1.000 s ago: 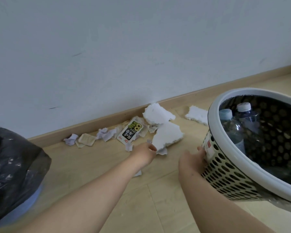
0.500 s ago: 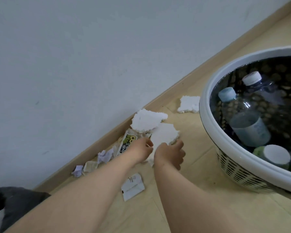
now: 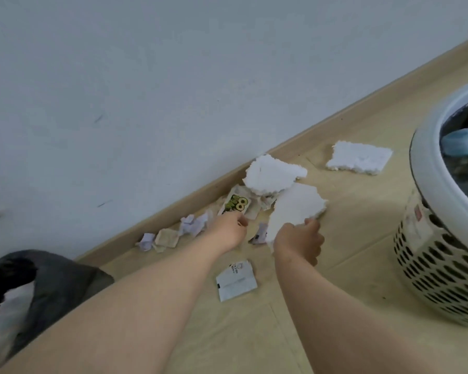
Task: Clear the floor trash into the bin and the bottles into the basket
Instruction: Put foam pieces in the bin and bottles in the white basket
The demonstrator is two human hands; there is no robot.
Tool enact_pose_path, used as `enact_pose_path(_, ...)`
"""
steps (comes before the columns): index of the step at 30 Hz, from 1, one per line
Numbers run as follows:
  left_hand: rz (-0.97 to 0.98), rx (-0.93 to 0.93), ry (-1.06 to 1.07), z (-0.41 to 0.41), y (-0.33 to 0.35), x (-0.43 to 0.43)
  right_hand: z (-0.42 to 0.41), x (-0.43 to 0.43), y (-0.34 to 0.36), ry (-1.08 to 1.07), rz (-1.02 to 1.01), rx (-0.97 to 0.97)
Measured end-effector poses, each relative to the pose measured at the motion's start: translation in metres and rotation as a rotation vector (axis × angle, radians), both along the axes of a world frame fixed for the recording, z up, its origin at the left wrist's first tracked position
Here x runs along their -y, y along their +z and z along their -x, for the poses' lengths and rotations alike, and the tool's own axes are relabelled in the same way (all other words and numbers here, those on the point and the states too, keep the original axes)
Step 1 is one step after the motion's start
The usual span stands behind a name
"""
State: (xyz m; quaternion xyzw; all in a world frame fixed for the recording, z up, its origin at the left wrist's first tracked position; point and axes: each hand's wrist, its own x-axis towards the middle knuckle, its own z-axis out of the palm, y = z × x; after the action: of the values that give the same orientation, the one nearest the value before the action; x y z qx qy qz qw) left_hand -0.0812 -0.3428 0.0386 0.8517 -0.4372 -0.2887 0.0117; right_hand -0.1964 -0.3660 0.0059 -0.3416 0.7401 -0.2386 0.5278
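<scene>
Since a second ago our right hand (image 3: 299, 241) has left the basket (image 3: 424, 157) and pinches foam (image 3: 295, 209) left of it; our left hand (image 3: 227, 232) curls at the wrapper (image 3: 235, 204), grip unclear.

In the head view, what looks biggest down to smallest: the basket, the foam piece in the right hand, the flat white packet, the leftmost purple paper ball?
1. basket, partly cut off.
2. foam piece that the right hand holds.
3. flat white packet; it lies nearer the camera, so unsure.
4. leftmost purple paper ball.
</scene>
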Motion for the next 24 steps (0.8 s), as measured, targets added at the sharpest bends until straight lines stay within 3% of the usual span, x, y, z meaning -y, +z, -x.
enact_pose_path(7,0.198,-0.235,0.085,0.001,-0.041,-0.017,0.028,-0.018,-0.035,0.047,0.086,-0.282)
enact_pose_path(13,0.297,-0.482,0.42,-0.037,-0.064,-0.043,0.006,-0.023,-0.029,0.287,0.177,-0.496)
enact_pose_path(19,0.281,-0.503,0.348,-0.073,-0.053,-0.026,-0.022,0.006,0.011,0.493,0.227,-0.6)
enact_pose_path(24,0.225,-0.41,0.249,-0.071,-0.06,-0.028,-0.03,0.037,0.006,0.524,0.249,-0.588)
